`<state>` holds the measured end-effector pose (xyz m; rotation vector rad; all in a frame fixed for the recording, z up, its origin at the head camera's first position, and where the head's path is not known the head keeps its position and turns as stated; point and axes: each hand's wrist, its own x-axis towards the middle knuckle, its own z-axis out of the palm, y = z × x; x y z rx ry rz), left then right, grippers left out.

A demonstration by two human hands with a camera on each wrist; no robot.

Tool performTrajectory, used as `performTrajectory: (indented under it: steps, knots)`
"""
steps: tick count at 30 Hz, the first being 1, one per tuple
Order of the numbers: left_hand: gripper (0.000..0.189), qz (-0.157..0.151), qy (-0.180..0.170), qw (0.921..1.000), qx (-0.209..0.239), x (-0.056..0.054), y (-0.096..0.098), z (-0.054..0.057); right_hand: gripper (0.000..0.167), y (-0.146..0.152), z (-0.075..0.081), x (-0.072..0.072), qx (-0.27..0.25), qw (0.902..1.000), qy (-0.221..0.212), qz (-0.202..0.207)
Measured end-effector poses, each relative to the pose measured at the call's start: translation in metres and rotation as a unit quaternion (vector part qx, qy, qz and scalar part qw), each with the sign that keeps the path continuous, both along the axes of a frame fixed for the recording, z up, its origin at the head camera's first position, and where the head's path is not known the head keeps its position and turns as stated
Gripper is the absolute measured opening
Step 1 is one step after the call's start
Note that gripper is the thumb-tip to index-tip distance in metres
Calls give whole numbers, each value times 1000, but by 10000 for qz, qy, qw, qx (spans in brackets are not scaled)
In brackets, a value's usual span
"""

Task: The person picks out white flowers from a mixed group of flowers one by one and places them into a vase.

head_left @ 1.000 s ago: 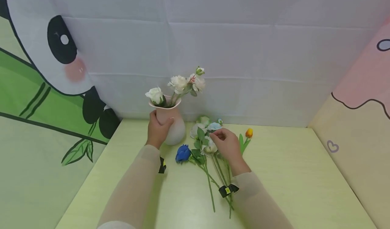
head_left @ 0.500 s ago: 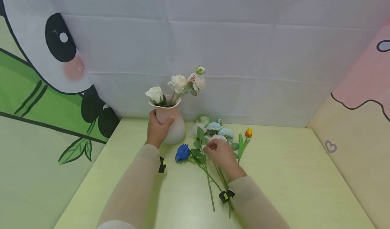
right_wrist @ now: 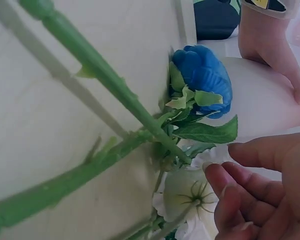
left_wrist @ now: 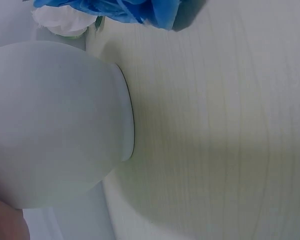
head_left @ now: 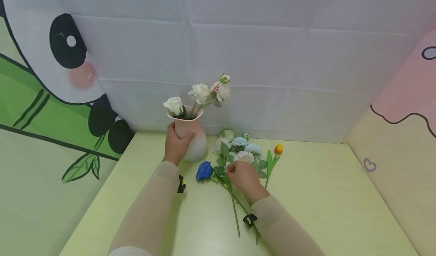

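Note:
A pink-to-white vase [head_left: 196,144] stands toward the back left, gripped at its side by my left hand [head_left: 176,145]. From its mouth rise a white rose [head_left: 173,105] and a spray of white flowers [head_left: 200,93]. My right hand [head_left: 246,178] is low over the flowers lying on the table, fingers loosely curled. In the right wrist view, a gap shows between its thumb and fingertips, which are close to a thorny green stem [right_wrist: 102,75] and a white flower's underside [right_wrist: 182,192]. A blue rose [head_left: 204,171] lies between the vase and this hand.
Behind my right hand lie light blue flowers [head_left: 253,149], a white flower [head_left: 244,157] and a pale green one [head_left: 227,135]. An orange tulip [head_left: 278,149] lies to their right. A white cloth wall [head_left: 272,78] closes off the back of the table [head_left: 323,195].
My right hand has moved left and toward me, uncovering a light blue flower and a white flower behind it. My left hand has kept its grip on the vase.

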<state>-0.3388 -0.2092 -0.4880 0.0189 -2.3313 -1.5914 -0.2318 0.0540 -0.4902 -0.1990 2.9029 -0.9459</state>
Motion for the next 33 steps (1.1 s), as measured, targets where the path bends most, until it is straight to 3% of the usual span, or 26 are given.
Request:
performTrajectory:
  steps: [13, 16, 23, 28, 33]
  knots:
    - [93, -48, -20, 10000, 16, 1, 0, 1, 7, 0, -22, 1, 42, 9994, -332, 63]
    - [92, -43, -4, 10000, 23, 1, 0, 1, 11, 0, -28, 1, 66, 9995, -303, 50]
    - [90, -43, 31, 10000, 17, 1, 0, 2, 47, -3, -31, -1, 4, 9997, -241, 102]
    - [89, -50, 2, 10000, 40, 2, 0, 2, 51, -5, -30, -3, 67, 9996, -272, 85]
    - [91, -44, 35, 10000, 12, 3, 0, 2, 44, -4, -31, -5, -163, 9990, -424, -37]
